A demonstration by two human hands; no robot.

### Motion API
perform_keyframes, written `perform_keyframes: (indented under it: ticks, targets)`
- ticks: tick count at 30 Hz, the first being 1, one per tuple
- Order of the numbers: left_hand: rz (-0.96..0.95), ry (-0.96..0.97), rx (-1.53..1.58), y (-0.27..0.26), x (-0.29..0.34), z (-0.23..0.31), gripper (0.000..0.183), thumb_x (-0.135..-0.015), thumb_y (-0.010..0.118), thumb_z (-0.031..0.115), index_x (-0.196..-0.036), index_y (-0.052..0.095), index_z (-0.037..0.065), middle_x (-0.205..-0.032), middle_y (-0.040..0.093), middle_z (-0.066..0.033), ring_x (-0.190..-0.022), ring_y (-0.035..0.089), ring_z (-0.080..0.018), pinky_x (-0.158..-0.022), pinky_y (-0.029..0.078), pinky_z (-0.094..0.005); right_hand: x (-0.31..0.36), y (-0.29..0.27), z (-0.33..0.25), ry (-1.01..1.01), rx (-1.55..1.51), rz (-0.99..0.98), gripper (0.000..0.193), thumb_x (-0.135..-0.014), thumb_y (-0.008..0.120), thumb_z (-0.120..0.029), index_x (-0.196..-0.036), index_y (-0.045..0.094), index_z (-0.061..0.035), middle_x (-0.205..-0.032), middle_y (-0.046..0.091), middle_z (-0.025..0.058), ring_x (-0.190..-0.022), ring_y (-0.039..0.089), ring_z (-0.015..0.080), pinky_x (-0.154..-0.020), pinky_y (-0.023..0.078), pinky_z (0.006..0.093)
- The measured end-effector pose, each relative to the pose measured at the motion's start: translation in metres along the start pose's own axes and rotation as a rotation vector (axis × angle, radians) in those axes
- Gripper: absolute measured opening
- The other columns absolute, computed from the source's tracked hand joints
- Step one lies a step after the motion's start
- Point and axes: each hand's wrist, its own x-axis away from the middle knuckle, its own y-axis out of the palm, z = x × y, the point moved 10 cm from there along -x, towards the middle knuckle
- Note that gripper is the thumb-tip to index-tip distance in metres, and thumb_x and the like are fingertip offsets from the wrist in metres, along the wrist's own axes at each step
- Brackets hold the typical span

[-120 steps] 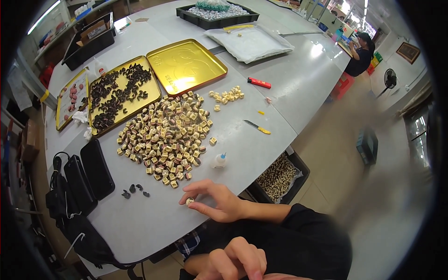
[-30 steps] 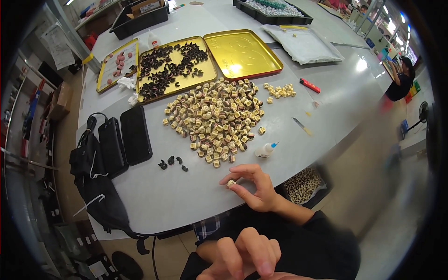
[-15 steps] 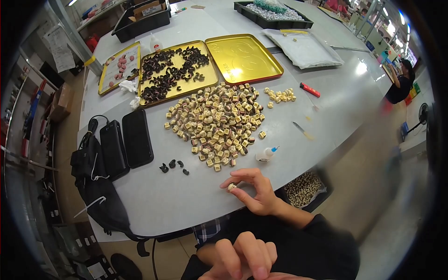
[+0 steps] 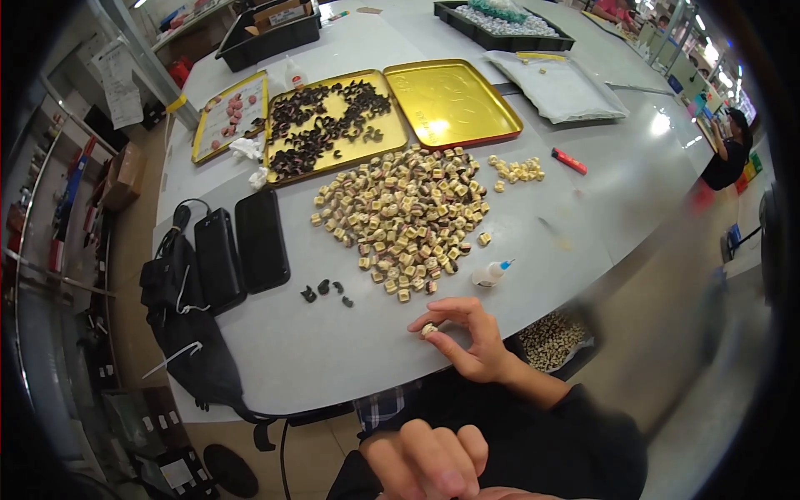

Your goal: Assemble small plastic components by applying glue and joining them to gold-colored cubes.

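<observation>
A: Which things are largest, and how many of each?

B: One grey table; toward its far edge, two black crates. Nearer, three gold-rimmed trays in a row: one pale-lined tray with pink pieces, beside the left edge; one crescent tray of dark curved bits, too crowded to count; one shiny gold tray. Before them spreads one heap of cream-and-brown pieces, likewise too dense to count.

A: The middle sizes?

B: Two flat black devices near the left edge. Two hands, mine: my right hand, at the near edge, pinches one cream piece between thumb and index finger; my left hand is raised close to the viewpoint, fingers curled, and whether they grasp anything I cannot tell. Two bottles: one blue-tipped bottle just beyond my right hand, one red-marked bottle behind the crescent tray's far left corner.

A: And the smallest?

B: Four dark curved pieces between devices and right hand; one stray piece just right of the heap; one cream piece, the pinched one, inside the table's near edge.
</observation>
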Motion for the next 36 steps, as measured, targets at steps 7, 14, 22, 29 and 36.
perform_keyframes:
  ticks: [7,14,22,29,36]
  targets:
    - [-0.032,0.766,-0.557,0.011,0.035,0.046,0.019,-0.097,0.063,0.004,-0.090,0.047,0.012,-0.103,0.053,-0.0019,-0.085,0.058,-0.0166,-0.077,0.041,-0.0334,0.001,-0.004,-0.005,-0.057,0.150,0.061,0.044,-0.090,0.065,0.008,-0.128,0.045,-0.0005,-0.109,0.071,0.0170,-0.086,0.066,0.0183,-0.078,0.053,0.0303]
    - [-0.032,0.838,-0.463,0.011,0.049,0.060,0.019,-0.098,0.060,0.003,-0.091,0.044,0.012,-0.103,0.048,-0.0004,-0.082,0.050,-0.0156,-0.079,0.035,-0.0309,-0.007,0.000,-0.021,-0.142,0.240,0.050,0.038,-0.086,0.068,0.010,-0.120,0.055,-0.0002,-0.114,0.070,0.0140,-0.082,0.062,0.0182,-0.074,0.052,0.0289]
    - [-0.115,0.715,-0.327,0.008,0.049,0.068,0.018,-0.100,0.053,-0.001,-0.090,0.044,0.011,-0.101,0.048,0.0011,-0.076,0.042,-0.0159,-0.075,0.031,-0.0295,-0.019,0.012,-0.029,-0.146,0.242,0.044,0.036,-0.086,0.067,0.012,-0.118,0.057,-0.0013,-0.116,0.068,0.0167,-0.088,0.064,0.0196,-0.076,0.053,0.0299]
    - [-0.094,0.524,-0.216,0.000,0.047,0.067,0.021,-0.099,0.054,-0.003,-0.088,0.045,0.012,-0.100,0.048,0.0012,-0.075,0.042,-0.0156,-0.072,0.030,-0.0278,-0.031,0.025,-0.015,0.230,-0.549,0.030,0.030,-0.094,0.062,0.003,-0.121,0.051,-0.0027,-0.114,0.068,0.0235,-0.089,0.066,0.0185,-0.077,0.055,0.0305]
    - [-0.003,0.536,-0.364,0.006,0.043,0.065,0.021,-0.100,0.054,-0.002,-0.086,0.047,0.012,-0.099,0.051,0.0029,-0.078,0.049,-0.0138,-0.071,0.030,-0.0268,-0.049,0.030,-0.038,0.118,-0.747,-0.069,0.029,-0.098,0.059,0.001,-0.124,0.047,0.0000,-0.115,0.067,0.0268,-0.093,0.069,0.0184,-0.082,0.056,0.0305]
